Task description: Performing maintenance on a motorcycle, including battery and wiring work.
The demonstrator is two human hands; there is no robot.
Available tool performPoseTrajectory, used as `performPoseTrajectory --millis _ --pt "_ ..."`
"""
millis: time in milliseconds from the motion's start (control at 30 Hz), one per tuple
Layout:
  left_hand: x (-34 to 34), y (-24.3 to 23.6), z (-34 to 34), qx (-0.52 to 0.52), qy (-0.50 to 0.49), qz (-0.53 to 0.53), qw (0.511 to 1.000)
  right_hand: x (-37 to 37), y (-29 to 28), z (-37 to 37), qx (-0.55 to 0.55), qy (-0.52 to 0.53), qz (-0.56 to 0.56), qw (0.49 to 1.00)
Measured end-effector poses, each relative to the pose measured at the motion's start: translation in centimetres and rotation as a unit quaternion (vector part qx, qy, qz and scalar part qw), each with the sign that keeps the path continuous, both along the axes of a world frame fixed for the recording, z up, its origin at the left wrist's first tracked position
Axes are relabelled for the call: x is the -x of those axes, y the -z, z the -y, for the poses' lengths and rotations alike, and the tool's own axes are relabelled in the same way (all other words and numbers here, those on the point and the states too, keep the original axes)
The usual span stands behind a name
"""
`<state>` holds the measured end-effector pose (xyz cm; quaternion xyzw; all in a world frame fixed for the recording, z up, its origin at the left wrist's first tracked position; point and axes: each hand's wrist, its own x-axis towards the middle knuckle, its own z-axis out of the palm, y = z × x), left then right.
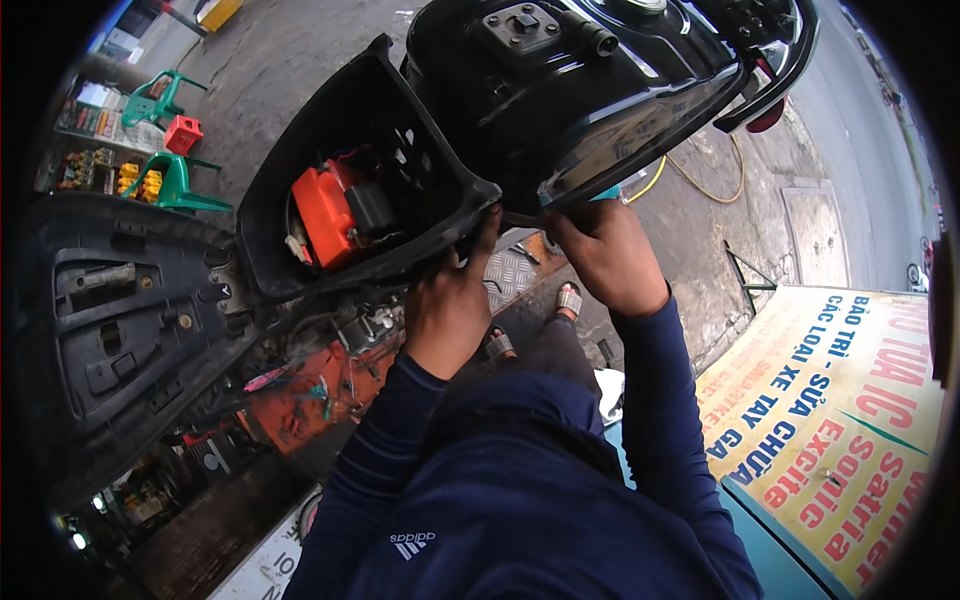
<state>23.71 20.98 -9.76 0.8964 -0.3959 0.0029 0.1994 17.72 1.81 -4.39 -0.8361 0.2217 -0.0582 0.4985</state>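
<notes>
A black under-seat storage box (pixel 330 130) of a motor scooter lies open in front of me. Inside it sit a red block with a black part (pixel 325 215) and a pale connector. My left hand (pixel 450 310) is at the box's near right corner, its index finger stretched out against the rim and the other fingers partly bent. Just to the right, my right hand (pixel 610 260) is closed on the lower corner of the glossy black rear body panel (pixel 640 130), with thumb and fingers together. Its fingertips are partly hidden.
The raised black seat (pixel 120 320) tilts out to the left. A red tray of tools (pixel 320 395) lies below it. Green plastic chairs (pixel 175 180) and a red stool (pixel 183 134) stand at the far left. A yellow-white signboard (pixel 820 420) is at my right, and a hose (pixel 740 170) lies on the ground.
</notes>
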Motion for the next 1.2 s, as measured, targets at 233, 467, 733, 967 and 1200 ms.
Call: performPoseTrajectory --millis 233,467,733,967,1200 --pt "-0.1 0.0 -0.6 -0.001 0.03 0.03 0.999 1.3 -0.8 -0.7 0.036 -0.018 -0.054 0.998" --pt "-0.5 -0.1 -0.3 0.007 0.023 -0.004 1.0 0.8 -0.6 -0.7 0.076 -0.01 -0.036 0.996" --pt "-2.3 0.3 -2.5 0.049 0.137 -0.031 0.989 2.9 7.7 -12.5 -0.21 0.051 0.005 0.976" --pt "-2.1 0.8 -3.6 0.068 0.113 -0.048 0.99 2.7 8.0 -11.7 -0.273 -0.018 0.065 0.96" --pt "0.3 0.3 -0.2 0.003 0.005 -0.013 1.0 2.4 0.7 -1.6 -0.206 -0.048 -0.082 0.974"
